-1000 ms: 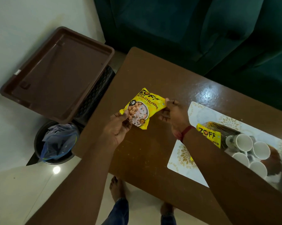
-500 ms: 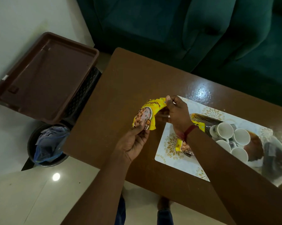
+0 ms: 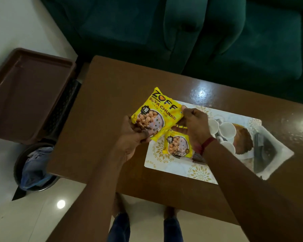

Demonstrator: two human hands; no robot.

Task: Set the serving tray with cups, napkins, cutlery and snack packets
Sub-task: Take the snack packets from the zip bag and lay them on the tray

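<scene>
A brown wooden table point(image 3: 101, 105) fills the middle of the frame, with a dark green sofa point(image 3: 191, 32) across the top and pale floor at the left. On the right half of the table lies a white serving tray point(image 3: 196, 172) with gold flower prints, its long side running from the lower left toward the upper right.

Both hands hold one yellow snack packet point(image 3: 156, 114) above the left end of the tray. The left hand point(image 3: 131, 137) is closed on the packet's lower left edge, thumb on the printed front. The right hand point(image 3: 194, 124) pinches its right corner. The packet faces up, its long axis tilted from the upper left down to the lower right, the brand name toward the top of the frame.

A second yellow packet point(image 3: 177, 145) lies flat on the tray just below the held one, partly under the right wrist. White cups point(image 3: 226, 130) stand clustered on the tray to the right of that hand.

At the left of the frame a brown plastic tray point(image 3: 25, 88) rests on a dark stand, above a round bin point(image 3: 33, 168) on the floor.
</scene>
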